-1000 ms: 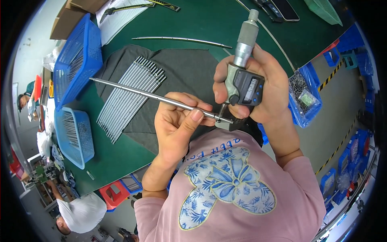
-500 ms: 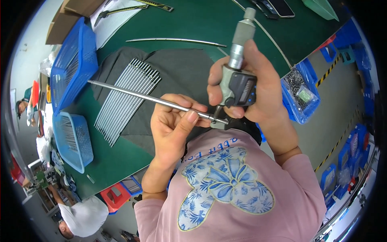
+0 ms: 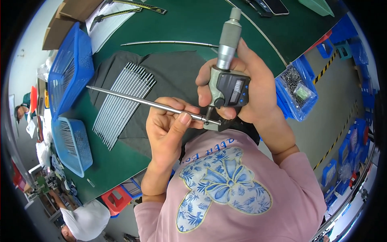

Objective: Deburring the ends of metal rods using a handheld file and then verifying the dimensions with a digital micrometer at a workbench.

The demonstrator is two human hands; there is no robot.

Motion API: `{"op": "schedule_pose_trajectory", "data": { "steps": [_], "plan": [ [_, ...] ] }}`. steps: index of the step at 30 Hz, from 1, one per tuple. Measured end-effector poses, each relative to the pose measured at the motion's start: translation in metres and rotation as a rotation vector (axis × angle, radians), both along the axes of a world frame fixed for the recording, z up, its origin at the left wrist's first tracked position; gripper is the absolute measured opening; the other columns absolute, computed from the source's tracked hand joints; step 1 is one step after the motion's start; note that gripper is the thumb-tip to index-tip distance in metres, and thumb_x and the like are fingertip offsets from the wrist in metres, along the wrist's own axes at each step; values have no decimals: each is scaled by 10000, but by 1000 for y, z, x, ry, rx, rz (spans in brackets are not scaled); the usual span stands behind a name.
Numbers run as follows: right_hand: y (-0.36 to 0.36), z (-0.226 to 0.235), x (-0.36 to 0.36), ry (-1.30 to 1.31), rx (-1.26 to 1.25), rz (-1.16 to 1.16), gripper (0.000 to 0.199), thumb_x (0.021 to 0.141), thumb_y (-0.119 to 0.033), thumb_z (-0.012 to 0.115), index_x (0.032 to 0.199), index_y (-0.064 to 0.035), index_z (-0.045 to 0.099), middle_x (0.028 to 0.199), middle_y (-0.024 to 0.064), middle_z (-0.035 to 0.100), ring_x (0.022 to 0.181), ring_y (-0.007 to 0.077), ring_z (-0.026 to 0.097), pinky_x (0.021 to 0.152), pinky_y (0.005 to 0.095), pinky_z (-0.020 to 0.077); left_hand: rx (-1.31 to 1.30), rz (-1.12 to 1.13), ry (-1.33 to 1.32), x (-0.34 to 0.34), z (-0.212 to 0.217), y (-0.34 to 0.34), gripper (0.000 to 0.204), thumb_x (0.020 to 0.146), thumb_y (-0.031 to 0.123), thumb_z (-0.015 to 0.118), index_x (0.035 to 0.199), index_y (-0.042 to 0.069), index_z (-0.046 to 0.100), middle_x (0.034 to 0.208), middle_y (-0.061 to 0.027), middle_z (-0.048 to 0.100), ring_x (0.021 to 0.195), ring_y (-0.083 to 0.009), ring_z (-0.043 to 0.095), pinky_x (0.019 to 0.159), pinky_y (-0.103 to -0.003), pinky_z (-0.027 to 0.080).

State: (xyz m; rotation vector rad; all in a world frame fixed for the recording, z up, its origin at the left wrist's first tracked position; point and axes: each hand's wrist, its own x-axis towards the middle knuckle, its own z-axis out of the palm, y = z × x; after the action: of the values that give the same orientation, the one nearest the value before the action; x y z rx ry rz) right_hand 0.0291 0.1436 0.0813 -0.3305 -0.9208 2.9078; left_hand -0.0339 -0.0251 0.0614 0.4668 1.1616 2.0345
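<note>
My left hand [image 3: 167, 127] is closed round a thin metal rod [image 3: 133, 98], its thumb pressing near one end. That end sits in the jaw of a digital micrometer [image 3: 230, 82], just in front of my chest. The rod's other end points to the upper left, above the cloth. My right hand [image 3: 258, 82] grips the micrometer by its frame, with the knurled thimble pointing up and away and the small display facing up. A row of similar metal rods [image 3: 123, 105] lies side by side on a dark cloth [image 3: 173, 66] to the left.
Two blue baskets [image 3: 82, 141] with rods stand at the left. Another long rod [image 3: 169, 42] lies beyond the cloth on the green table [image 3: 109, 173]. Calipers [image 3: 117, 14] rest on paper at the far left. A blue bin [image 3: 278, 97] of metal parts stands right. A co-worker [image 3: 86, 220] is lower left.
Both hands, with the rod and micrometer, have shifted slightly left in the picture, and the whole view has moved a little. The rod's end stays in the micrometer's jaw.
</note>
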Motion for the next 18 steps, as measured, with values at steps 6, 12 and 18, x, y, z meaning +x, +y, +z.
{"op": "schedule_pose_trajectory", "data": {
  "steps": [6,12,18],
  "plan": [
    [1,3,0,-1,14,13,717,880,-554,244,873,85,571,671,226,592,396,178,501,341,221,388,6,15,-1,1,0,1,193,846,-7,529,1004,-18,421,931,-183,575,763,-185,614,686,-279,552],
    [3,-3,-1,47,72,42,746,861,-595,252,877,79,571,686,232,584,428,199,519,325,227,390,2,15,-13,1,0,1,195,844,-11,528,1006,-18,420,927,-182,578,762,-186,616,689,-278,549],
    [1,-6,-1,59,47,40,743,870,-580,256,887,90,576,688,223,592,377,188,496,314,222,385,-12,17,24,0,1,0,176,845,1,533,989,-13,434,919,-174,577,762,-181,610,687,-282,551]
  ]
}}
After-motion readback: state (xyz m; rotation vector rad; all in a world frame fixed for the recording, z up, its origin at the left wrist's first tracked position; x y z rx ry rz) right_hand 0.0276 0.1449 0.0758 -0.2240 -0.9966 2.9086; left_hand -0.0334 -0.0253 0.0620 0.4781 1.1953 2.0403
